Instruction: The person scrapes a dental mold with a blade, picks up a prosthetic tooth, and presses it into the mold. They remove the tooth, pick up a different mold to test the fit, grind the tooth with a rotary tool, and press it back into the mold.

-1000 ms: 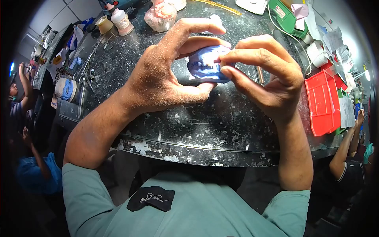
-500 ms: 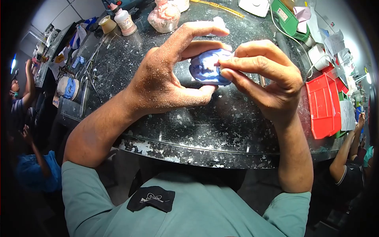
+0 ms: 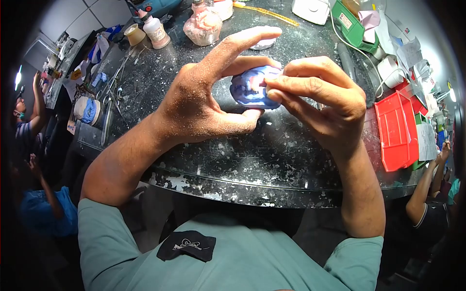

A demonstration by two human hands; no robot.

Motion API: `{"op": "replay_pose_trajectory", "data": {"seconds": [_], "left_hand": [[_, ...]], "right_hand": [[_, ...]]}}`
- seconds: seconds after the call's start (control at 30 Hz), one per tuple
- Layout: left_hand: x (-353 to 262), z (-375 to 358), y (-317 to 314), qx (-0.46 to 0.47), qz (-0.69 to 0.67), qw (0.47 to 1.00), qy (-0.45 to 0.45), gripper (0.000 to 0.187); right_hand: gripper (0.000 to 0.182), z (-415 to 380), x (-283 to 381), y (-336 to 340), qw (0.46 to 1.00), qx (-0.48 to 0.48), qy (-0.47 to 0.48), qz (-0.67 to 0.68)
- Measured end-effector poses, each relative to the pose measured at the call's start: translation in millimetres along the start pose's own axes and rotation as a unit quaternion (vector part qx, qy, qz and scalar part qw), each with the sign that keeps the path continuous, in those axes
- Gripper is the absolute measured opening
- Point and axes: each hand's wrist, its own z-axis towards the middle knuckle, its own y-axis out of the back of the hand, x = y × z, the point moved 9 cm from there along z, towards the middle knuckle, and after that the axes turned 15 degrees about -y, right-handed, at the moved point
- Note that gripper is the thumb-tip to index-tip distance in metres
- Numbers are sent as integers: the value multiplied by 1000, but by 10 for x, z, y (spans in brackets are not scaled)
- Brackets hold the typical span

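Observation:
My left hand (image 3: 191, 102), dusted with white powder, holds a blue dental mould (image 3: 250, 97) between the thumb below and a finger above. The index finger stretches out over it without touching. A pinkish patch shows in the hollow of the mould. My right hand (image 3: 327, 94) is pinched, with thumb and index fingertips together at the mould's right side. Whatever those fingertips hold, if anything, is hidden. Behind the mould, a white lump (image 3: 263, 44) lies on the black table (image 3: 233, 160).
At the back stand a pink-stained bottle (image 3: 156, 33), a beige cup (image 3: 134, 35) and a pink-crusted jar (image 3: 202, 29). A plaster cast with blue material (image 3: 88, 110) lies left. On the right are a red tray (image 3: 397, 131) and a green box (image 3: 352, 24). Other people sit on both sides.
The mould has tilted and shifted slightly left and down in my left hand. My right hand has moved a little left and down with it, still pinched.

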Motion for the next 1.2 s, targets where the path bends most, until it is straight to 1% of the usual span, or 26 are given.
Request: {"op": "replay_pose_trajectory", "data": {"seconds": [0.1,0.2,0.3,0.43,0.5,0.53,0.6,0.63,0.7,0.73,0.77,0.8,0.83,0.93,1.03,1.07,1.1,1.13,1.17,1.2], "left_hand": [[24,12,-9,-5,-23,1000,-6,91],[18,17,-14,-5,-24,1000,-8,93],[58,7,-19,-2,-34,999,5,95],[74,0,-34,-18,-69,997,19,97],[120,-18,-35,-22,-85,994,68,96],[105,-6,-30,-23,-84,994,67,96],[198,-49,-68,-37,-156,977,139,95],[196,-47,-72,-37,-156,977,139,95],[199,-47,-63,-53,-167,975,139,94],[204,-48,-73,-54,-168,974,139,94],[228,-60,-72,-68,-179,970,147,90],[247,-72,-66,-82,-190,966,155,86],[247,-69,-66,-82,-190,966,154,86],[254,-68,-62,-83,-197,964,157,85],[248,-53,-56,-66,-193,969,138,88],[217,-32,-31,-70,-171,977,107,87],[183,-12,-7,-75,-149,983,76,86],[195,-16,-3,-75,-149,983,76,86],[168,-7,9,-66,-138,987,53,86],[136,3,13,-58,-127,990,30,85]], "right_hand": [[27,-5,-2,35,1000,-23,-16,-2],[26,6,2,56,999,-33,7,-3],[25,26,-5,66,999,-46,-5,12],[25,16,-16,48,1000,-25,16,-5],[26,23,-53,57,1000,-26,-5,10],[26,25,-52,58,1000,-27,-4,9],[24,33,-100,48,999,-16,-31,32],[24,30,-103,42,999,-16,-31,32],[21,31,-226,36,992,-15,-90,92],[20,25,-245,27,990,-8,-94,101],[20,14,-249,19,990,-7,-94,101],[20,0,-290,16,986,-10,-116,121],[20,-8,-327,17,981,-14,-137,140],[20,-14,-335,29,975,-22,-153,159],[20,-20,-328,64,974,-38,-145,167],[20,-19,-332,65,974,-38,-145,167],[21,-14,-300,86,977,-45,-123,168],[22,-9,-268,107,979,-51,-101,169],[22,0,-273,118,979,-52,-101,169],[23,8,-231,135,984,-53,-78,150]]}}
